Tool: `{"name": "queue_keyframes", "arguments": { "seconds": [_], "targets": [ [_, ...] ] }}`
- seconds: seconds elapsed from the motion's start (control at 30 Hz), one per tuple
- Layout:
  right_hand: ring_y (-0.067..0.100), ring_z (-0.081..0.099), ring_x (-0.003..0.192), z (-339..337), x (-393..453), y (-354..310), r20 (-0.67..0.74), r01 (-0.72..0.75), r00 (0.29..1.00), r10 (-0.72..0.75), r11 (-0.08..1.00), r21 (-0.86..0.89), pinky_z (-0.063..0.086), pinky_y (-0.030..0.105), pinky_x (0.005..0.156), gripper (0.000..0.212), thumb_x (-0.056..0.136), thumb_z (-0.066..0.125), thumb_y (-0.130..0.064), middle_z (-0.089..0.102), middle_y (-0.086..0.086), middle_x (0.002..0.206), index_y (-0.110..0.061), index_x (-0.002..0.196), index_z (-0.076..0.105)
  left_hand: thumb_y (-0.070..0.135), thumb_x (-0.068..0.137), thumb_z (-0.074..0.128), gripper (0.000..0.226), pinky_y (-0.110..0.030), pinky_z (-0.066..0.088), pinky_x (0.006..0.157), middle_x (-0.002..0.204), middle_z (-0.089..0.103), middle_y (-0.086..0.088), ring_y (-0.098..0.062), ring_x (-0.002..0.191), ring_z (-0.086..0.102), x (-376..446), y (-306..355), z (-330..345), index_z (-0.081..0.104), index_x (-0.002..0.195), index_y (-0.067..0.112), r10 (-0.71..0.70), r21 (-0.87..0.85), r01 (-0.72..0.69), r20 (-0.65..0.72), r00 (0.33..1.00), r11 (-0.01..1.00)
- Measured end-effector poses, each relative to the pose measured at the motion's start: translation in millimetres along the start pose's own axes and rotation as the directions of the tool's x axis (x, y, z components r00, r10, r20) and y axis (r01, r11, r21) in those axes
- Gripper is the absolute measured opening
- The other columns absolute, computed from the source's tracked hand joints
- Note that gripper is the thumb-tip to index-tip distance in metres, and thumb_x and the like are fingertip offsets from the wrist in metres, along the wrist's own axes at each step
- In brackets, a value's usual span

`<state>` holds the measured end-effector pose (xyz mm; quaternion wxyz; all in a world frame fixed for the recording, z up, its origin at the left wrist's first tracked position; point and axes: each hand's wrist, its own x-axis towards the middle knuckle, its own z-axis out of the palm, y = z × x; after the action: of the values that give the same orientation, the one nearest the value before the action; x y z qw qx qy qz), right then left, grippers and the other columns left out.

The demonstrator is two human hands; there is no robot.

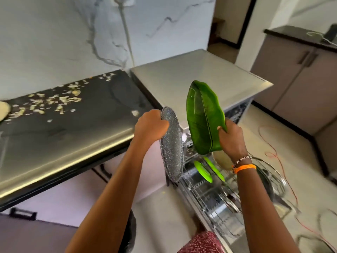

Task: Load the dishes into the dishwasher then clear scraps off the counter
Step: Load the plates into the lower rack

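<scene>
Head view | left hand (150, 125) gripping speckled plate (171, 148), right hand (232, 137) pinching leaf plate (203, 117), both above dishwasher rack (206, 190) | scraps (52, 103) left of rack on surface (73, 136) | risk: plates clashing, slipping onto racked dishes

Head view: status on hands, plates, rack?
Left hand grips grey speckled oval plate; right hand grips green leaf-shaped plate. Both held on edge above open dishwasher rack. Pale food scraps on black counter.
</scene>
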<state>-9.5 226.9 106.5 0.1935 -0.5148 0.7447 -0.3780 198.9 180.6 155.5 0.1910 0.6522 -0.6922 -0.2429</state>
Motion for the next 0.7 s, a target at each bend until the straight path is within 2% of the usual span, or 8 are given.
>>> {"name": "queue_keyframes", "arguments": {
  "seconds": [0.13,0.23,0.37,0.47,0.53,0.6,0.67,0.7],
  "targets": [
    [0.027,0.045,0.071,-34,21,63,-0.052,-0.140,0.989,0.138,0.990,-0.029,0.030,0.033,0.061,0.007,0.085,0.046,-0.005,0.051,0.015,0.077,-0.007,0.079,0.048,0.016,0.077,0.050,0.011,-0.032,0.049,0.067,0.077,0.063,-0.009,-0.028,0.075,0.061,30,41,64,0.058,0.080,0.009,0.058,0.002,-0.059,0.168,0.984,0.998],
    [0.029,0.046,0.070,-55,50,116,-0.055,-0.214,0.976,0.210,0.971,-0.102,0.032,0.034,0.060,0.007,0.085,0.048,-0.008,0.052,0.018,0.076,-0.007,0.078,0.049,0.014,0.079,0.050,0.006,-0.028,0.038,0.057,0.067,0.052,-0.004,-0.026,0.069,0.054,59,73,116,0.051,0.074,0.010,0.098,0.033,-0.113,0.307,0.947,0.993],
    [0.039,0.055,0.079,-71,89,190,0.002,-0.285,0.956,0.294,0.926,-0.249,0.034,0.035,0.063,0.010,0.086,0.047,-0.008,0.060,0.028,0.091,-0.001,0.090,0.053,0.022,0.084,0.051,0.012,-0.029,0.037,0.064,0.075,0.053,-0.006,-0.028,0.081,0.056,96,109,180,0.053,0.089,0.011,0.090,0.111,-0.151,0.428,0.899,0.982],
    [0.045,0.057,0.090,-71,113,243,0.039,-0.319,0.934,0.354,0.880,-0.351,0.034,0.036,0.066,0.019,0.088,0.046,-0.006,0.060,0.032,0.101,0.001,0.104,0.052,0.025,0.084,0.052,0.021,-0.032,0.040,0.066,0.090,0.064,-0.018,-0.033,0.090,0.063,119,121,233,0.059,0.096,0.009,0.027,0.068,-0.070,0.501,0.865,0.995],
    [0.047,0.056,0.095,-66,127,273,0.045,-0.359,0.913,0.405,0.850,-0.385,0.038,0.040,0.069,0.026,0.088,0.045,-0.002,0.060,0.034,0.105,0.003,0.113,0.052,0.023,0.080,0.055,0.021,-0.030,0.044,0.066,0.090,0.067,-0.021,-0.033,0.088,0.065,131,120,270,0.062,0.090,0.007,-0.043,0.001,0.051,0.539,0.841,0.999],
    [0.049,0.056,0.098,-58,143,300,0.026,-0.395,0.899,0.438,0.834,-0.385,0.043,0.045,0.075,0.033,0.086,0.044,0.003,0.059,0.035,0.107,0.004,0.119,0.051,0.025,0.072,0.055,0.024,-0.032,0.054,0.065,0.085,0.068,-0.017,-0.029,0.079,0.066,144,118,306,0.062,0.084,0.006,-0.105,-0.080,0.182,0.571,0.814,0.980],
    [0.049,0.056,0.098,-44,163,329,0.004,-0.421,0.892,0.453,0.833,-0.360,0.044,0.047,0.078,0.038,0.084,0.044,0.006,0.060,0.035,0.107,0.002,0.121,0.052,0.018,0.079,0.055,0.006,-0.026,0.054,0.053,0.080,0.064,-0.007,-0.019,0.067,0.060,155,116,340,0.058,0.082,0.013,-0.156,-0.124,0.288,0.608,0.778,0.950],
    [0.048,0.057,0.098,-35,176,345,-0.005,-0.429,0.890,0.455,0.836,-0.340,0.045,0.047,0.079,0.039,0.084,0.045,0.006,0.060,0.034,0.107,0.000,0.122,0.052,0.011,0.083,0.053,0.007,-0.021,0.051,0.049,0.079,0.059,-0.003,-0.016,0.068,0.056,162,114,358,0.054,0.083,0.018,-0.189,-0.124,0.327,0.609,0.770,0.937]
  ]
}}
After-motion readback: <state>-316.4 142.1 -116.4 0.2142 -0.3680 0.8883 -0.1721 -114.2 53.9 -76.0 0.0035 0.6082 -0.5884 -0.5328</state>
